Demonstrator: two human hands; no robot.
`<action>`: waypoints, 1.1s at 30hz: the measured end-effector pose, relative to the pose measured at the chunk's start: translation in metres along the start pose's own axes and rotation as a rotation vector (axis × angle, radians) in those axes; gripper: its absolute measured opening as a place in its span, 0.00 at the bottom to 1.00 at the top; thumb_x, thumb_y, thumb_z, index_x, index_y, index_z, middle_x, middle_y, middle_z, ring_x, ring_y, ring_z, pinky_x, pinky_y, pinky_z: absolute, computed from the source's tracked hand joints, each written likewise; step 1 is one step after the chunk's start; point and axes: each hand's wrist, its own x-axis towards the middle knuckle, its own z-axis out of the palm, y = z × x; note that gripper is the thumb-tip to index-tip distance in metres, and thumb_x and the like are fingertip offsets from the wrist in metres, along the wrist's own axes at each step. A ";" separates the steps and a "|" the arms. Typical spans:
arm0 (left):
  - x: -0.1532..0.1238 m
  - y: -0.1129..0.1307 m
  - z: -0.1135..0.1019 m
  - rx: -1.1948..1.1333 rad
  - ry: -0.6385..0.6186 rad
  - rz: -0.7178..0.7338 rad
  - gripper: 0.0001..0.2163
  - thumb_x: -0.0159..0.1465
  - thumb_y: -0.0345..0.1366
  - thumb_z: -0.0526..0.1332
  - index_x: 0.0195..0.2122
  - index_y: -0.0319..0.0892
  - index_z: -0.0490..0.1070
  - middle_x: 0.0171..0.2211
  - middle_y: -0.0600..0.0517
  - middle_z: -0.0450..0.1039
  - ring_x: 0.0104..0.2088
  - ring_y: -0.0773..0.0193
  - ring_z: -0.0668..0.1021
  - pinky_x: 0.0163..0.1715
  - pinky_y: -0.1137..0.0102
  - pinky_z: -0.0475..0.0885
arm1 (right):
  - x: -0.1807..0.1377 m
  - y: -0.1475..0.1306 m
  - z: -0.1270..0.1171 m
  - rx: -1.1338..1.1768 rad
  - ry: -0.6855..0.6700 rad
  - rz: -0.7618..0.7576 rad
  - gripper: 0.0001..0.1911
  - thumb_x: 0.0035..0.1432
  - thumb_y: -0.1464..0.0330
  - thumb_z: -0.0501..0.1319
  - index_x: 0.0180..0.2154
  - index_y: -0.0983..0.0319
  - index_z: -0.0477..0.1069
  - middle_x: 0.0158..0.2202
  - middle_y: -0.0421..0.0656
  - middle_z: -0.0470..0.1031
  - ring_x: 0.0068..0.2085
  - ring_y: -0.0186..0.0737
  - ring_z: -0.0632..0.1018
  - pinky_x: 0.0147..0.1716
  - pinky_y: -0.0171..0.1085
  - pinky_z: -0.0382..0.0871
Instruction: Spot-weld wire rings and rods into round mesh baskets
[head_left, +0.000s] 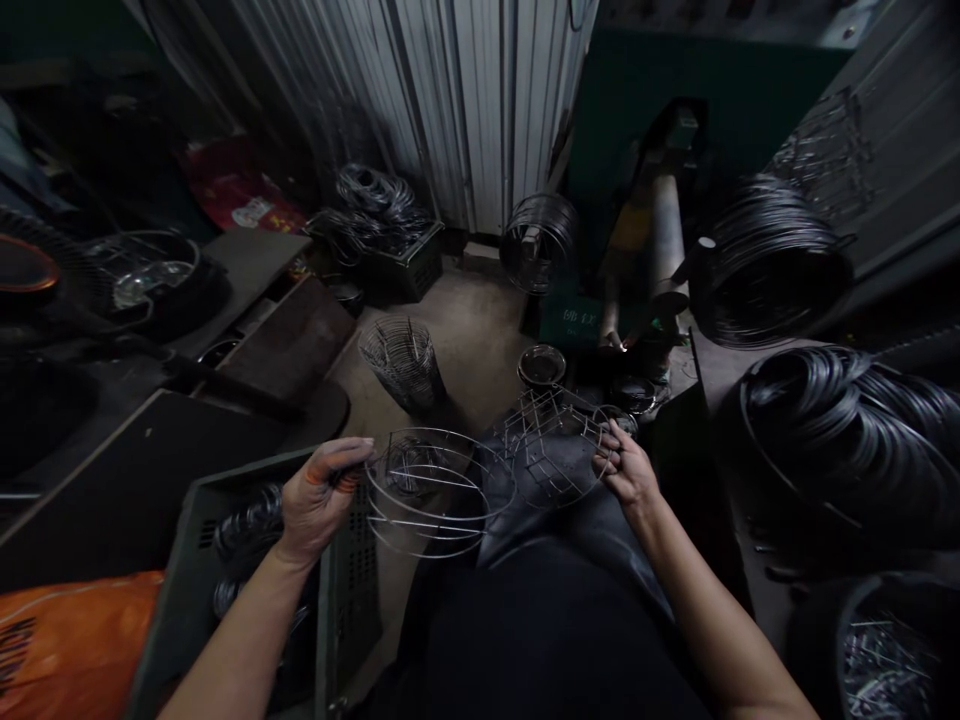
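Dark garment (540, 640) at torso, matte. Beyond garment: glossy dark leg covering (555, 520), creased. Left of garment: left hand (311, 505), orange bands (345, 482) on fingers. Both forearms (697, 590) bare.

Saw smooth, faintly shiny metal in the round wire frame (448, 518) and gridded wire rack (541, 455); noted glossy, sleek metal in the thick wire coil (855, 425), matt sheet metal on the corrugated wall (450, 90), dull, hard plastic in the slotted crate (352, 575), creased, glossy plastic on the orange bag (82, 640)
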 end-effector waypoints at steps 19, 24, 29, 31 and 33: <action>0.037 0.084 0.035 0.040 -0.448 0.980 0.11 0.60 0.24 0.57 0.44 0.38 0.71 0.37 0.48 0.77 0.50 0.58 0.74 0.53 0.60 0.71 | 0.005 -0.006 -0.012 -0.169 0.028 -0.132 0.20 0.40 0.56 0.69 0.25 0.62 0.65 0.12 0.28 0.55 0.12 0.21 0.52 0.09 0.23 0.47; 0.049 0.109 0.036 -0.049 -0.679 0.919 0.11 0.61 0.26 0.55 0.42 0.42 0.73 0.37 0.50 0.78 0.46 0.61 0.77 0.52 0.63 0.71 | 0.008 -0.007 -0.014 -0.193 0.027 -0.160 0.20 0.38 0.57 0.71 0.26 0.62 0.66 0.12 0.28 0.54 0.12 0.21 0.52 0.09 0.23 0.46; 0.042 0.087 0.011 0.034 -0.743 0.724 0.14 0.62 0.30 0.53 0.46 0.51 0.71 0.39 0.53 0.77 0.44 0.60 0.78 0.49 0.59 0.74 | 0.014 -0.012 -0.025 -0.210 0.066 -0.173 0.18 0.40 0.59 0.69 0.31 0.63 0.70 0.12 0.27 0.53 0.12 0.21 0.51 0.09 0.23 0.45; 0.039 0.067 -0.007 0.142 -0.542 0.693 0.17 0.62 0.29 0.52 0.49 0.53 0.69 0.40 0.53 0.77 0.43 0.60 0.78 0.46 0.60 0.76 | 0.015 -0.014 -0.030 -0.217 0.087 -0.163 0.18 0.40 0.60 0.69 0.31 0.63 0.71 0.12 0.27 0.53 0.12 0.21 0.50 0.09 0.23 0.44; 0.036 0.046 -0.021 0.295 -0.380 0.603 0.17 0.62 0.29 0.52 0.50 0.51 0.68 0.39 0.50 0.76 0.41 0.59 0.78 0.42 0.62 0.77 | 0.015 -0.016 -0.032 -0.232 0.090 -0.149 0.18 0.39 0.60 0.70 0.30 0.63 0.70 0.12 0.27 0.53 0.12 0.21 0.50 0.09 0.23 0.44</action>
